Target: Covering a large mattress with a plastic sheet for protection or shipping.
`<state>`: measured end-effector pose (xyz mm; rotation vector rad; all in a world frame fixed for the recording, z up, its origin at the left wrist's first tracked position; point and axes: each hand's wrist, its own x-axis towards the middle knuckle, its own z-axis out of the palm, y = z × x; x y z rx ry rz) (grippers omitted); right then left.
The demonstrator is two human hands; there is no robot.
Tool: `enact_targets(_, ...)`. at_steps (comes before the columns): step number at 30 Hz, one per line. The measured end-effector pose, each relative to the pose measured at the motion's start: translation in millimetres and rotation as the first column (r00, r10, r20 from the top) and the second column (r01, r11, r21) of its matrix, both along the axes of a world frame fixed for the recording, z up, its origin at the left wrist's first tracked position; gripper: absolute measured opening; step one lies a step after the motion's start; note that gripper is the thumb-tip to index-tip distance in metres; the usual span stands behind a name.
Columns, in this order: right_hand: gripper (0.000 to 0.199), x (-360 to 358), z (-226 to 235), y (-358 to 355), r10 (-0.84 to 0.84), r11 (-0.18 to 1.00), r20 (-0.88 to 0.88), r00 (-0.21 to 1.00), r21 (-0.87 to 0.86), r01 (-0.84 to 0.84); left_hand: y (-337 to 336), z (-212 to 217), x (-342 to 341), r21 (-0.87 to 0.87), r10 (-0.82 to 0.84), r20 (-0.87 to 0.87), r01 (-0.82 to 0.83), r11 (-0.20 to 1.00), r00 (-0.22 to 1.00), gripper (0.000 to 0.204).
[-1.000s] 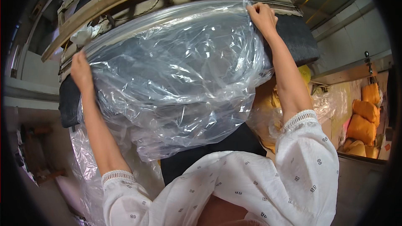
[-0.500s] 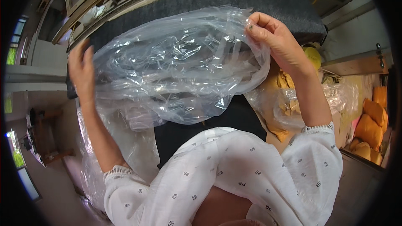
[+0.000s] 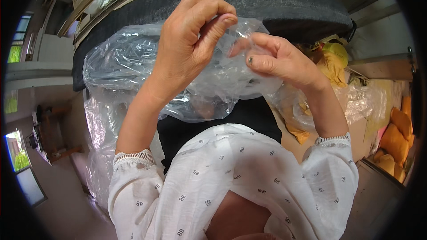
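Note:
A large crumpled clear plastic bag [image 3: 120, 58] spreads over the edge of the dark cloth-covered table and hangs down over my lap. My left hand [image 3: 189, 35] is raised above it, thumb and forefinger pinched together on the upper edge of the plastic. Just to the right, my right hand [image 3: 289, 60] has its thumb and fingers apart. Its forefinger reaches behind a fold of the film, and the thumb is in front, not closed on it.
The dark table covering [image 3: 293, 0] runs across the far side. More clear plastic [image 3: 104, 151] hangs at my left. Yellow-orange cloth [image 3: 333, 66] and further plastic film [image 3: 360, 102] lie at the right, with orange bundles [image 3: 393, 133] beyond.
My left hand has swung from the bag's far left side to the middle and now pinches its edge. My right hand has come slightly down and inward, its fingers opening. The bag has bunched up.

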<state>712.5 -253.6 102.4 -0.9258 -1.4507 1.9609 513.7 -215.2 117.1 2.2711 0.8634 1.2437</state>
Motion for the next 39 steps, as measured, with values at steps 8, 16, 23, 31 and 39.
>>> enact_targets(8, 0.018, -21, -14, 0, -0.195, 0.872, -0.096, 0.976, 0.439, 0.217, -20, -5, -6, -0.174, -0.034, 0.053, 0.043, 0.984, 0.998, 0.010)
enact_targets(16, 0.018, -31, -12, -14, -0.025, 0.973, -0.115, 0.993, 0.223, 0.050, -48, -21, -15, 0.063, 0.087, 0.023, -0.088, 0.994, 0.996, 0.028)
enact_targets(23, 0.017, -13, -73, 31, -0.665, 0.730, -0.455, 0.592, -0.566, 0.384, -85, 19, -67, 0.708, -0.002, 0.370, -0.281, 0.648, 0.929, 0.013)
enact_targets(31, 0.015, 188, -94, 4, -0.941, 0.028, -0.329, -0.078, -0.304, 0.952, -86, 47, -229, 0.233, 0.361, 0.653, -0.631, 0.740, 0.665, 0.015)
enact_targets(39, 0.038, 241, 50, 36, -0.044, 0.963, -0.995, -0.087, -0.065, 0.260, 52, -100, -182, -0.327, 0.673, 0.165, -0.604, 0.727, 0.721, 0.015)
